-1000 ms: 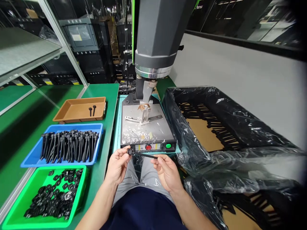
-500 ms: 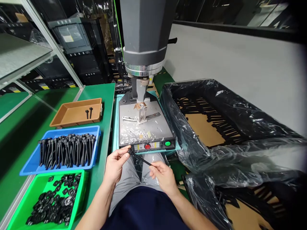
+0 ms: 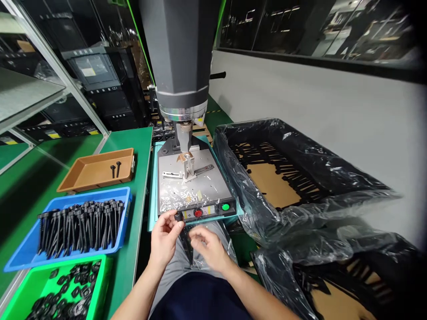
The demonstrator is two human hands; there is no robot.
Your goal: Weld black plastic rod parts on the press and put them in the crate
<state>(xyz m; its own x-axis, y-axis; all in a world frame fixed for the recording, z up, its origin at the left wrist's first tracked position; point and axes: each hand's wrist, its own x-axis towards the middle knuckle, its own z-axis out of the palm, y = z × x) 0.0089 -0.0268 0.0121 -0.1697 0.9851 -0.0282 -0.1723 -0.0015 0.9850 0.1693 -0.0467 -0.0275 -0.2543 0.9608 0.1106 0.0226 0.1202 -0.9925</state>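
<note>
While left hand [image 3: 164, 240] pinches black part [image 3: 179, 216], ribbed rods [image 3: 82, 226], crinkled plastic [image 3: 267, 224]

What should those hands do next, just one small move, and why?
Probably lift the black part toward the metal fixture. The left hand already pinches it just in front of the machine's plate, and the fixture stands on that plate under the machine's head. Whether the right hand grips it too is unclear.

L hand [image 3: 164, 240] w/ blk part [image 3: 179, 216] in pinch, R hand [image 3: 211, 250] just beside, both nr red btn [image 3: 198, 213]
</note>
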